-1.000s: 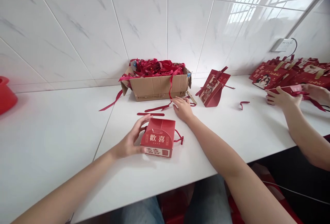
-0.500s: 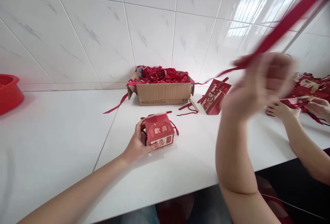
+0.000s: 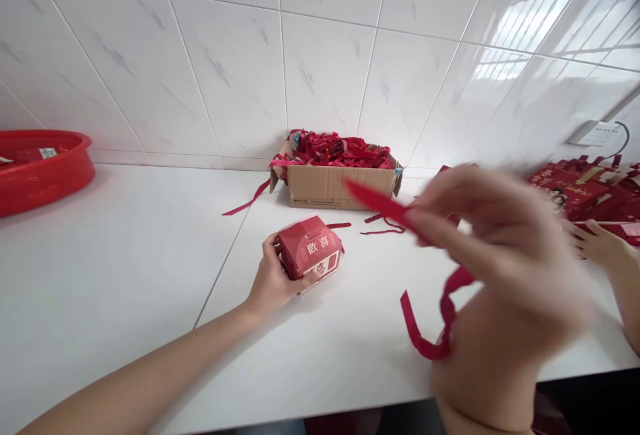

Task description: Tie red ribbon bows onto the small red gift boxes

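Observation:
Around the side of a small red gift box (image 3: 309, 243) with pale Chinese characters, my left hand (image 3: 280, 275) is closed, thumb across its front. The box rests on the white counter, slightly turned. Raised to the right and blurred by motion, my right hand (image 3: 495, 241) pinches a red ribbon (image 3: 383, 205). One end of the ribbon points left toward the cardboard box; the rest loops down beside my wrist. Loose red cords (image 3: 385, 229) lie behind the gift box. Another red box stands mostly hidden behind my right hand.
A cardboard box (image 3: 330, 185) heaped with red ribbons stands against the tiled wall. To the left is a red basin (image 3: 50, 175) with items inside. At right, another person's hand (image 3: 600, 245) is beside several red gift boxes (image 3: 585, 188).
My right hand has come down and toward me, and the ribbon now hangs free of the cardboard box. My left hand keeps hold of the gift box. The view has shifted left.

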Tool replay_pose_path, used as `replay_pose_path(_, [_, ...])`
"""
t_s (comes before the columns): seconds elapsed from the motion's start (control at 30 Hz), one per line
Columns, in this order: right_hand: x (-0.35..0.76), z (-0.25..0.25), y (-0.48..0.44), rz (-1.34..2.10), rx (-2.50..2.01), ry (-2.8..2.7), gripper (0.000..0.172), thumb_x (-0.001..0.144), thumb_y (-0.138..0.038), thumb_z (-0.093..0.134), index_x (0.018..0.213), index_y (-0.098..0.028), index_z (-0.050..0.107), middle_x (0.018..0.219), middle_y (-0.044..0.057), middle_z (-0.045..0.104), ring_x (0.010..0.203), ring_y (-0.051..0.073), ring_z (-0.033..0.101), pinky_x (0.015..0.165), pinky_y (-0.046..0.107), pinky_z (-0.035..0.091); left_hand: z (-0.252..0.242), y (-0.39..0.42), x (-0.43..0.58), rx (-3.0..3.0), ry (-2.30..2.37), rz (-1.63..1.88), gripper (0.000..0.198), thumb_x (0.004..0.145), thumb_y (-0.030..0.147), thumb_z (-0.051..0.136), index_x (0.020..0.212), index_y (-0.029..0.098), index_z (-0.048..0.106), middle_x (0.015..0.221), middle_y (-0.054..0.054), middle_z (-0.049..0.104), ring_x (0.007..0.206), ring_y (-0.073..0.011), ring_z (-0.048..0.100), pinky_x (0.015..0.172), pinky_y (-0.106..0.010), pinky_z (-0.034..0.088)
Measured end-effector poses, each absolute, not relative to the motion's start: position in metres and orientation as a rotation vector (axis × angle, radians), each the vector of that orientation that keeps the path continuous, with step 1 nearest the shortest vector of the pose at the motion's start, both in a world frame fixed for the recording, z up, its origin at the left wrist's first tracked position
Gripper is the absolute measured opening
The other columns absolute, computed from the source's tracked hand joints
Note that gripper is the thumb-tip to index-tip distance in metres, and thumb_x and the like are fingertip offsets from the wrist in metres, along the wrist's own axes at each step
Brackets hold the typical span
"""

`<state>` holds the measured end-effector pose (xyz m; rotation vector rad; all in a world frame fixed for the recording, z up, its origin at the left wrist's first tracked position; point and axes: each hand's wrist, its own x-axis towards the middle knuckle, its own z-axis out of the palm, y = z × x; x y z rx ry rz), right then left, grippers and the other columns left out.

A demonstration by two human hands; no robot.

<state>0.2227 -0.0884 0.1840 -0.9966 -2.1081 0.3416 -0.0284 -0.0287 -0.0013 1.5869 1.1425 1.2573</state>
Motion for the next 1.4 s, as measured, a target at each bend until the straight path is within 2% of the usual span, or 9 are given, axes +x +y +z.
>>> replay_pose_path(0.1, [0.207,0.181,-0.065,0.542,-1.215,-2.347,0.009,0.082,-0.017,0.060,0.087,-0.024,0.063,0.064,-0.003,0.064,0.054,0.012,0.058,0.046,0.024,0.041,-0.002,-0.032,-0.029,1.581,1.119,1.249,0.083,0.062,0.030,0.083,0.123,0.034,0.026,0.132,-0.011,0.047,0.112,-0.0335,0.058,0.083,-0.053,0.054])
replay_pose_path(0.2, [0.198,0.170,-0.041,0.689,-1.272,-2.489,0.010,0.080,-0.016,0.059,0.084,-0.021,0.066,0.065,-0.002,0.067,0.051,0.011,0.056,0.044,0.023,0.036,-0.001,-0.034,-0.029,1.599,1.100,1.240,0.082,0.064,0.030,0.082,0.124,0.032,0.025,0.132,-0.011,0.046,0.115,-0.0320,0.057,0.086,-0.052,0.053])
replay_pose_path(0.33, [0.200,0.164,-0.033,0.721,-1.287,-2.503,0.012,0.079,-0.016,0.057,0.071,-0.020,0.066,0.067,-0.001,0.068,0.052,0.009,0.055,0.045,0.022,0.037,0.001,-0.034,-0.028,1.632,1.095,1.232,0.084,0.065,0.030,0.082,0.125,0.030,0.024,0.134,-0.011,0.046,0.119,-0.0289,0.054,0.090,-0.046,0.052])
replay_pose_path(0.47, [0.203,0.169,-0.040,0.656,-1.329,-2.441,0.009,0.079,-0.020,0.057,0.075,-0.021,0.065,0.068,-0.001,0.068,0.053,0.010,0.056,0.045,0.022,0.039,0.003,-0.034,-0.028,1.625,1.091,1.222,0.084,0.064,0.031,0.082,0.126,0.030,0.025,0.134,-0.011,0.046,0.120,-0.0296,0.054,0.089,-0.046,0.052])
replay_pose_path(0.63, [0.204,0.172,-0.042,0.681,-1.173,-2.429,0.016,0.082,-0.016,0.052,0.083,-0.021,0.067,0.071,-0.001,0.069,0.061,0.011,0.062,0.054,0.023,0.046,0.005,-0.035,-0.028,1.609,1.046,1.217,0.083,0.065,0.031,0.082,0.126,0.030,0.025,0.135,-0.012,0.044,0.122,-0.0296,0.051,0.089,-0.045,0.052])
replay_pose_path(0.83, [0.211,0.172,-0.045,0.707,-0.972,-2.368,0.025,0.079,-0.011,0.054,0.096,-0.023,0.068,0.096,0.000,0.073,0.088,0.015,0.069,0.077,0.026,0.056,0.006,-0.034,-0.028,1.636,1.033,1.230,0.084,0.065,0.031,0.082,0.127,0.029,0.025,0.136,-0.011,0.044,0.124,-0.0291,0.049,0.093,-0.046,0.049])
replay_pose_path(1.0, [0.209,0.170,-0.042,0.537,-0.936,-2.232,0.005,0.079,-0.019,0.065,0.080,-0.021,0.070,0.091,0.003,0.071,0.084,0.018,0.068,0.068,0.028,0.056,0.005,-0.034,-0.029,1.631,1.042,1.215,0.084,0.066,0.031,0.082,0.127,0.030,0.025,0.135,-0.010,0.044,0.124,-0.0275,0.049,0.094,-0.044,0.049])
replay_pose_path(1.1, [0.208,0.169,-0.039,0.468,-0.898,-2.186,0.005,0.078,-0.017,0.066,0.077,-0.021,0.069,0.099,0.005,0.069,0.089,0.018,0.067,0.068,0.027,0.056,0.005,-0.034,-0.029,1.613,1.046,1.209,0.083,0.066,0.031,0.081,0.127,0.031,0.025,0.135,-0.010,0.044,0.123,-0.0272,0.049,0.092,-0.044,0.050])
replay_pose_path(1.4, [0.208,0.159,-0.027,0.719,-0.857,-2.248,0.007,0.076,-0.012,0.062,0.075,-0.019,0.064,0.083,0.001,0.071,0.078,0.014,0.067,0.072,0.027,0.058,0.004,-0.034,-0.028,1.638,1.026,1.249,0.082,0.066,0.028,0.082,0.126,0.029,0.027,0.136,-0.011,0.045,0.126,-0.0282,0.049,0.096,-0.047,0.048])
